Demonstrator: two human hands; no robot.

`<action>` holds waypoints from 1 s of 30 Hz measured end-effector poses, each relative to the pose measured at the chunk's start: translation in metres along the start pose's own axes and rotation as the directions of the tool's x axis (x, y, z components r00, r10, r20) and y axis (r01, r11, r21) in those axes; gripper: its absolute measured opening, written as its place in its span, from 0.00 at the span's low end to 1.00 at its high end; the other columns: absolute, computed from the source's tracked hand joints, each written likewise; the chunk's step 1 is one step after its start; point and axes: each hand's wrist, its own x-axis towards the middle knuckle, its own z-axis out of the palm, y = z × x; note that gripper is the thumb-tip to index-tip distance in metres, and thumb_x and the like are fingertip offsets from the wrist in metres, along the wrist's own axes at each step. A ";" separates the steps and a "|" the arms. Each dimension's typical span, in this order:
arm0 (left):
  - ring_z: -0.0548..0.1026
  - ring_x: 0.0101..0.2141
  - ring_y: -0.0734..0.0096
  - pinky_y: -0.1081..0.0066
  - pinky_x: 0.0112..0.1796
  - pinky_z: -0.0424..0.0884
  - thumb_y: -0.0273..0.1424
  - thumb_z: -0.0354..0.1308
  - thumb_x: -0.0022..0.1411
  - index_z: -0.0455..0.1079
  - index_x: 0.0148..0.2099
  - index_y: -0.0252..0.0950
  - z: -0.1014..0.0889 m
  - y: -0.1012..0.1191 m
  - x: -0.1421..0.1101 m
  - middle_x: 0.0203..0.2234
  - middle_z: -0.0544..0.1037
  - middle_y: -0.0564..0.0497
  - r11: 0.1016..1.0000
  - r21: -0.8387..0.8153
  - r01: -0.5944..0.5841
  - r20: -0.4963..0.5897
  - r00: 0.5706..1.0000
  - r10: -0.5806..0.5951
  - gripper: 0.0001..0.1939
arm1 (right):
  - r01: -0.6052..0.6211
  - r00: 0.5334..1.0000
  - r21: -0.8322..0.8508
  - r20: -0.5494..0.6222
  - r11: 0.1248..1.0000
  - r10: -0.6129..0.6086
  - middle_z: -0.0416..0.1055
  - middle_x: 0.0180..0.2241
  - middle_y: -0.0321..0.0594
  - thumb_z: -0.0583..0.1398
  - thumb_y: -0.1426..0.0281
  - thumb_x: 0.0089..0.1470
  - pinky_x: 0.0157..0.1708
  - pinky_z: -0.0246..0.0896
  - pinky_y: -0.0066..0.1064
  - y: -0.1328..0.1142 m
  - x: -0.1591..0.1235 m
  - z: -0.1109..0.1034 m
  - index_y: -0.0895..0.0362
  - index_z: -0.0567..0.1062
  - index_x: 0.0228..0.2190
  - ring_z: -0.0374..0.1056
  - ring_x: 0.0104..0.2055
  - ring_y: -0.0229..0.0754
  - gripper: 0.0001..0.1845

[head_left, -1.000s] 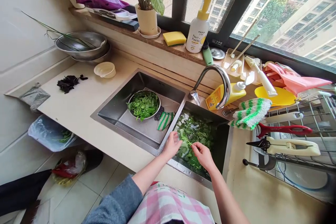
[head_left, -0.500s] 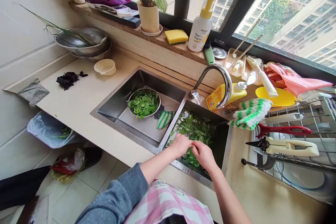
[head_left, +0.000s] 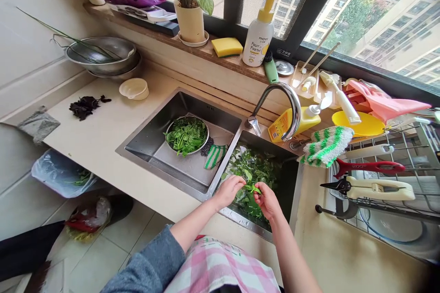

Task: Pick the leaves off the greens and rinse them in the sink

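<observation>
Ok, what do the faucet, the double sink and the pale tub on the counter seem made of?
Faucet: polished metal, probably chromed, given its mirrorlike highlights. Double sink: satin metal, likely stainless steel, from its soft grey sheen. Pale tub: smooth, probably plastic from its thin rim, though ceramic isn't ruled out.

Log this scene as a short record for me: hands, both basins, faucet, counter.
Left hand: at a green sprig; grip unclear
Right hand: holding the sprig
Right basin: soaking greens
Left basin: bowl of leafy greens; striped cloth
Faucet: arched over right basin
Counter: dark leaves; pale cup
</observation>
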 end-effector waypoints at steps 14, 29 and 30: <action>0.70 0.38 0.69 0.69 0.43 0.64 0.32 0.54 0.56 0.71 0.35 0.34 0.013 -0.016 0.008 0.32 0.74 0.49 0.940 -0.339 0.022 -0.049 0.998 -0.041 0.08 | -0.155 0.980 0.106 0.144 0.982 0.139 0.65 0.22 0.32 0.63 0.64 0.42 0.12 0.41 0.16 0.007 -0.017 0.025 0.58 0.69 0.29 0.55 0.17 0.26 0.12; 0.70 0.34 0.71 0.71 0.39 0.66 0.31 0.53 0.57 0.75 0.40 0.40 -0.014 -0.020 0.017 0.31 0.71 0.50 0.999 0.037 0.025 -0.222 0.975 -0.016 0.11 | 0.014 0.992 -0.624 -0.089 0.782 -0.090 0.69 0.25 0.35 0.58 0.67 0.39 0.19 0.54 0.23 0.040 0.064 -0.027 0.56 0.68 0.26 0.66 0.23 0.36 0.08; 0.71 0.34 0.71 0.72 0.38 0.66 0.31 0.52 0.58 0.75 0.40 0.40 -0.014 -0.019 0.015 0.31 0.73 0.50 0.997 0.068 0.036 -0.188 0.982 -0.023 0.12 | -0.004 0.997 -0.635 -0.064 0.772 -0.047 0.69 0.24 0.35 0.57 0.67 0.39 0.19 0.55 0.24 0.045 0.072 -0.030 0.56 0.67 0.24 0.66 0.23 0.36 0.07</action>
